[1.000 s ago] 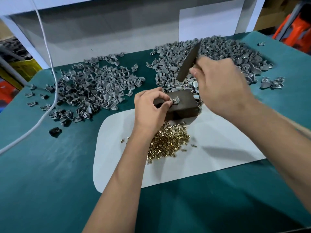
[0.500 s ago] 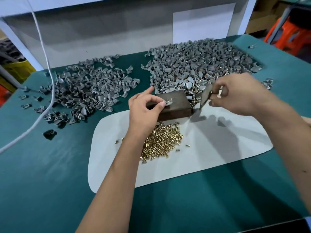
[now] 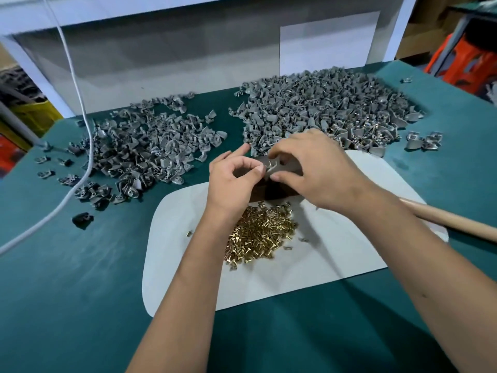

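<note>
Grey and hard-looking, the small grey part [image 3: 269, 167] sits on top of the dark block [image 3: 278, 191], which stands at the far edge of the white mat [image 3: 336, 254], just beyond the heap of brass rivets [image 3: 259, 232].

The part is probably light and stiff, with thin lugs and a curved wing. It should not bend under the fingers, but it is small enough to flick away or tip off the block if nudged. The flat sides look like the best place to take it, keeping the holes clear (a rivet presumably goes into one of them).

The left hand [image 3: 231, 181] has its thumb and forefinger curled in tight, pinching the part's near-left edge, with the other fingers tucked under. The right hand [image 3: 320, 168] closes on the part from the other side, forefinger above and thumb below, their tips almost meeting. I cannot tell whether a rivet is also between those tips.

A wooden handle [image 3: 451, 219] lies under the right forearm, held by neither hand. More grey parts lie in two loose piles [image 3: 139, 154] further back on the green table [image 3: 67, 292].
</note>
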Demonstrator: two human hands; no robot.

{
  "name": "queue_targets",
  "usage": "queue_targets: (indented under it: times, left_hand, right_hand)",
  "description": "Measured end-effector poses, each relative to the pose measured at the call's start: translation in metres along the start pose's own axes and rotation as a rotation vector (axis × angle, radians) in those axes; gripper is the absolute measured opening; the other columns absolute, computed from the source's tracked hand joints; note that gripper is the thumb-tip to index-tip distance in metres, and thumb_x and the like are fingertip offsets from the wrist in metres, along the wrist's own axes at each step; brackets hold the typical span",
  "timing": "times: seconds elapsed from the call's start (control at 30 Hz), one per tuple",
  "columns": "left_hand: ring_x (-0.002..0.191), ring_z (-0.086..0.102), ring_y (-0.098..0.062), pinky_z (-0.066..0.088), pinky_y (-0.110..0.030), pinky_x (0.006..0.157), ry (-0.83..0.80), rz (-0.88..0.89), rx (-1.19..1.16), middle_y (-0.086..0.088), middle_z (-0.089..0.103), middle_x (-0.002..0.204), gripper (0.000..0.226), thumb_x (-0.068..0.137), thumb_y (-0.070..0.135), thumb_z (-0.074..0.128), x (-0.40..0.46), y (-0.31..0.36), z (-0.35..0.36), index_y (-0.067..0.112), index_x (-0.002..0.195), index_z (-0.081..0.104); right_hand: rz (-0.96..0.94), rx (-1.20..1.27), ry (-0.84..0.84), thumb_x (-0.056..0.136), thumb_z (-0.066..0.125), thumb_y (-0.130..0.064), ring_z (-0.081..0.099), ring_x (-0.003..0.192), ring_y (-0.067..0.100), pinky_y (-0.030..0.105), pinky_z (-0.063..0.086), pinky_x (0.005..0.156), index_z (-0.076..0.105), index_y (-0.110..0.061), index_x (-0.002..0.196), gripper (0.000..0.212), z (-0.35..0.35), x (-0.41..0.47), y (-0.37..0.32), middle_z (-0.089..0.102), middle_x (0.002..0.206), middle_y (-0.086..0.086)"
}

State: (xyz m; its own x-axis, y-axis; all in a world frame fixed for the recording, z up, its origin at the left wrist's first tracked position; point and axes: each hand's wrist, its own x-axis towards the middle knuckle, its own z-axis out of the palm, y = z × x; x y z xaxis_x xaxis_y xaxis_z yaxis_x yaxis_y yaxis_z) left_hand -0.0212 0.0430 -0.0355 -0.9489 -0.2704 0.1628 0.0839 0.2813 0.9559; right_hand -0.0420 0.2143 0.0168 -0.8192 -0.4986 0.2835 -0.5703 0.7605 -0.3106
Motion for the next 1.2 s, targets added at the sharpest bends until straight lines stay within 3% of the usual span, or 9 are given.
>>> queue_targets:
  times: [0.17,0.27,0.37,0.53,0.63,0.73,0.87,1.03,1.2]
  left_hand:
    - [0.141,0.046,-0.015,0.029,-0.048,0.121,0.047,0.01,0.015,0.002,0.06,0.142,0.013,0.091,0.017,0.074,0.004,0.002,-0.01,0.023,0.08,0.077]
    - [0.131,0.052,-0.021,0.029,-0.043,0.118,0.311,0.018,0.295,0.012,0.067,0.123,0.005,0.092,0.029,0.073,0.01,-0.005,-0.032,0.026,0.088,0.074]
    - [0.121,0.056,-0.027,0.021,-0.03,0.105,0.514,-0.072,0.574,0.002,0.072,0.118,0.016,0.09,0.024,0.07,0.012,-0.017,-0.062,0.023,0.105,0.075]
    - [0.112,0.058,-0.029,0.033,-0.037,0.11,0.414,-0.123,0.7,-0.007,0.075,0.109,0.023,0.092,0.022,0.07,0.014,-0.035,-0.093,0.025,0.114,0.075]
    - [0.117,0.058,-0.033,0.045,-0.041,0.107,0.349,-0.179,0.652,-0.008,0.072,0.118,0.022,0.093,0.021,0.07,0.015,-0.042,-0.098,0.029,0.112,0.077]
    - [0.1,0.067,-0.025,0.053,-0.034,0.091,0.361,-0.143,0.563,0.004,0.074,0.093,0.018,0.085,0.007,0.074,0.014,-0.042,-0.103,0.022,0.091,0.081]
    - [0.093,0.068,-0.021,0.05,-0.027,0.086,0.355,-0.138,0.587,0.009,0.066,0.078,0.01,0.081,0.01,0.078,0.014,-0.04,-0.107,0.02,0.079,0.077]
    - [0.098,0.066,-0.025,0.043,-0.047,0.105,0.443,-0.051,0.588,0.003,0.073,0.089,0.012,0.084,0.026,0.082,0.014,-0.036,-0.106,0.022,0.077,0.073]
    - [0.07,0.071,-0.018,0.061,-0.045,0.077,0.578,-0.028,0.236,0.004,0.071,0.073,0.017,0.089,0.02,0.078,0.019,-0.03,-0.099,0.01,0.082,0.066]
  right_hand:
    - [0.003,0.065,0.063,0.089,0.074,-0.039,0.06,0.098,0.017,0.042,0.049,0.094,0.075,-0.029,0.105,0.019,0.007,0.011,-0.002,0.071,0.101,-0.008]
    - [0.122,0.023,0.092,0.088,0.076,-0.042,0.066,0.098,0.02,0.041,0.054,0.095,0.076,-0.027,0.11,0.027,0.004,0.02,0.004,0.075,0.105,-0.003]
    - [0.272,-0.064,0.113,0.087,0.078,-0.04,0.067,0.102,0.027,0.04,0.056,0.093,0.072,-0.028,0.119,0.034,0.004,0.031,0.013,0.074,0.112,0.004]
    - [0.156,-0.059,0.153,0.089,0.077,-0.034,0.065,0.103,0.024,0.043,0.055,0.096,0.07,-0.023,0.119,0.033,0.017,0.035,-0.016,0.07,0.112,0.003]
    - [-0.159,0.018,-0.071,0.093,0.071,-0.034,0.062,0.098,0.017,0.042,0.055,0.093,0.07,-0.028,0.11,0.018,0.033,0.024,-0.058,0.069,0.105,-0.005]
    - [-0.392,0.015,-0.215,0.094,0.067,-0.039,0.058,0.101,0.019,0.041,0.052,0.088,0.069,-0.028,0.1,0.013,0.051,0.017,-0.094,0.067,0.1,-0.006]
    - [-0.419,-0.064,-0.272,0.092,0.066,-0.036,0.058,0.104,0.026,0.036,0.046,0.078,0.069,-0.024,0.099,0.014,0.07,0.019,-0.117,0.064,0.103,0.002]
    - [-0.31,-0.061,-0.369,0.085,0.063,-0.009,0.064,0.088,0.032,0.034,0.048,0.067,0.067,-0.019,0.09,0.012,0.079,0.027,-0.122,0.066,0.095,0.006]
    - [-0.3,-0.012,-0.342,0.084,0.057,-0.004,0.059,0.08,0.034,0.038,0.045,0.062,0.045,-0.022,0.076,0.023,0.074,0.023,-0.118,0.06,0.087,0.007]
